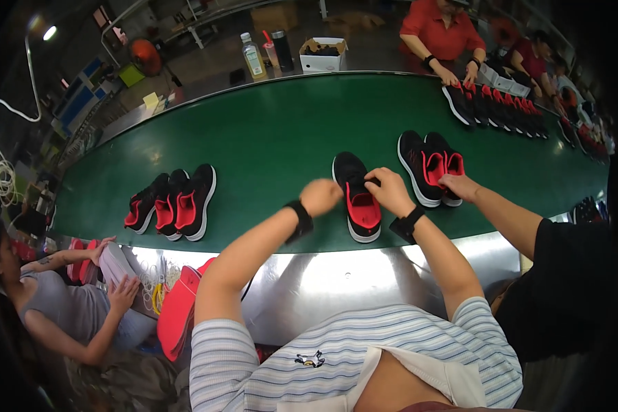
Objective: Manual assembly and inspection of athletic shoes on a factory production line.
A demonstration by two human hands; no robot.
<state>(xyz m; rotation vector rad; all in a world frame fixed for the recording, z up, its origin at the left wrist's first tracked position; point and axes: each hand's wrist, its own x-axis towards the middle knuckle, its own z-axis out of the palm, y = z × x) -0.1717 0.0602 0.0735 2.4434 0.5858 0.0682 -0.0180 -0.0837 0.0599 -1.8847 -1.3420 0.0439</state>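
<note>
A black sneaker with a red lining (357,199) lies on the green conveyor belt (281,130) right in front of me, toe pointing away. My right hand (389,190) grips its tongue and collar on the right side. My left hand (320,196) is closed into a fist at the shoe's left edge, touching it. Both wrists wear black bands.
A pair of the same sneakers (431,167) lies to the right, with a neighbour's hand (459,185) on it. Three more shoes (174,201) lie to the left. A person across the belt handles a row of shoes (494,103). Bottles and a box (323,55) stand beyond the belt.
</note>
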